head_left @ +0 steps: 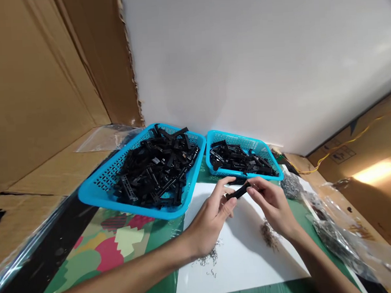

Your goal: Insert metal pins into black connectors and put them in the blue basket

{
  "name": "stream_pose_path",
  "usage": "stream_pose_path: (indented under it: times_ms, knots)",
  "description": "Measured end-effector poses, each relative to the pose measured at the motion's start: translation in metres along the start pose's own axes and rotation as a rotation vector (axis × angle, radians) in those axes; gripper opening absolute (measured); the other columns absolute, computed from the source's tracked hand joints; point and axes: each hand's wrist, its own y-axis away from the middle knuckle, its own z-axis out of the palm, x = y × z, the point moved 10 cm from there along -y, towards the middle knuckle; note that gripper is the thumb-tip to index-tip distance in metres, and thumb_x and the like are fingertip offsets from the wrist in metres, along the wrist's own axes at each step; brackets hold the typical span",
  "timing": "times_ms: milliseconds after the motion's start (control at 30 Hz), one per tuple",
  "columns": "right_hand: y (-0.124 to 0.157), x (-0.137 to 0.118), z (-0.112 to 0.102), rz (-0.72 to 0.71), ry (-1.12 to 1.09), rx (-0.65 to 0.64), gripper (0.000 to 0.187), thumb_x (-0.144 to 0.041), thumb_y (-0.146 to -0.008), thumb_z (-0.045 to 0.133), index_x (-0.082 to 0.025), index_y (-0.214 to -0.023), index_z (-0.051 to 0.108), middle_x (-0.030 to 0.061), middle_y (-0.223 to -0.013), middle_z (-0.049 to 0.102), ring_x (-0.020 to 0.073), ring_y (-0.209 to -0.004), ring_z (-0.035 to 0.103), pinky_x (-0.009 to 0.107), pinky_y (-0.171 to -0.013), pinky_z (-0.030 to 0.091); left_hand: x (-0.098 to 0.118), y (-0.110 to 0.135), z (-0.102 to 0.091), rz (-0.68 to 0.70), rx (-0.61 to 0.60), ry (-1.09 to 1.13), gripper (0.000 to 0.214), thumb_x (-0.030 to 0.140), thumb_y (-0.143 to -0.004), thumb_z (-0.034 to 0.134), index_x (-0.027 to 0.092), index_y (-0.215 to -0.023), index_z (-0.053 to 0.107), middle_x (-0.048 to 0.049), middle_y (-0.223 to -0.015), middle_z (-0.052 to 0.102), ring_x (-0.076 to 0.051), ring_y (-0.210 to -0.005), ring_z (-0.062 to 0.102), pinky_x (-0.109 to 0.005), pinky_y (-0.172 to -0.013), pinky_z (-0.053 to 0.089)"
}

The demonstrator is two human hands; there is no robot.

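Both my hands meet over a white sheet [247, 257] and hold one small black plastic part [239, 191] between them. My left hand [212, 217] pinches its left end with thumb and fingers closed. My right hand [272, 203] grips the right end with its fingertips. Small heaps of tiny metal springs [268, 234] lie on the sheet under my wrists. A further heap of springs [211, 256] lies by my left wrist.
A large blue basket [96, 186] heaped with black plastic parts stands at the left. A smaller blue basket [214, 139] with fewer parts stands behind my hands. Clear plastic bags [338, 239] of metal bits lie at the right. Cardboard walls [38, 85] rise at the left.
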Motion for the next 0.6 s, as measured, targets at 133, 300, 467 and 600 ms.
stream_pose_path:
  times_ms: [133, 300, 467, 600]
  knots:
    - [-0.045, -0.029, -0.019, -0.075, 0.166, 0.075, 0.034, -0.048, -0.104, 0.054, -0.019, -0.094, 0.068, -0.0004, -0.072, 0.053, 0.0154, -0.064, 0.043, 0.029, -0.058, 0.034, -0.002, 0.004, -0.016, -0.015, 0.176, -0.048, 0.052, 0.042, -0.108, 0.052, 0.036, -0.157, 0.037, -0.0085, -0.155, 0.048, -0.023, -0.112, 0.060, -0.039, -0.100, 0.048]
    - [-0.112, -0.044, -0.005, -0.062, 0.425, -0.117, 0.034, -0.043, -0.100, 0.053, -0.016, -0.091, 0.073, -0.0037, -0.061, 0.043, 0.0136, -0.056, 0.034, 0.030, -0.055, 0.027, -0.001, 0.004, -0.018, 0.003, 0.197, -0.135, 0.024, 0.023, -0.103, 0.050, 0.024, -0.121, 0.065, -0.0062, -0.126, 0.061, -0.020, -0.099, 0.059, -0.036, -0.094, 0.048]
    - [-0.152, -0.067, 0.033, -0.139, 0.494, -0.133, 0.030, -0.033, -0.099, 0.055, -0.016, -0.115, 0.075, -0.0040, -0.060, 0.047, 0.0147, -0.057, 0.038, 0.031, -0.059, 0.030, -0.002, 0.004, -0.015, 0.011, 0.171, -0.113, 0.025, 0.015, -0.099, 0.047, 0.021, -0.108, 0.070, -0.0051, -0.119, 0.063, -0.018, -0.091, 0.060, -0.033, -0.087, 0.048]
    - [-0.171, -0.079, 0.092, -0.197, 0.575, -0.315, 0.015, -0.026, -0.090, 0.073, -0.020, -0.103, 0.079, -0.0011, -0.068, 0.059, 0.0146, -0.062, 0.048, 0.030, -0.063, 0.034, -0.001, 0.005, -0.015, 0.018, 0.180, -0.103, 0.027, 0.010, -0.095, 0.047, 0.018, -0.100, 0.071, -0.0055, -0.115, 0.067, -0.018, -0.089, 0.060, -0.033, -0.084, 0.047]
